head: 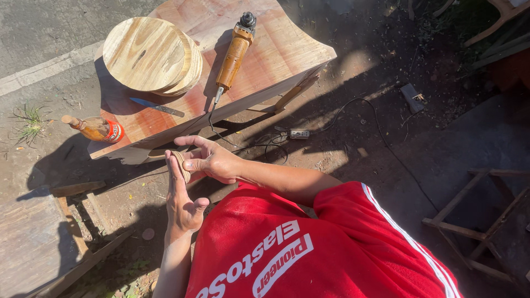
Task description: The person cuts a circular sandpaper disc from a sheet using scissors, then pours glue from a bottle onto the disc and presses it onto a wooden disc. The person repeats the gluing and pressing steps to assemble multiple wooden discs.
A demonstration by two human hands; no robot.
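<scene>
Both hands work a small wooden piece [181, 165] below the board [276, 55] w/ grinder [233, 55]: right hand [212, 161] fingers curled round it, left hand [182, 204] flat-open pressed against it; next needs firm grip

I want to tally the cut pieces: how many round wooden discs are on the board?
2 that I can tell: a top disc and a second disc peeking out beneath its right edge, both stacked on the board left of the grinder. More may be hidden underneath.
</scene>
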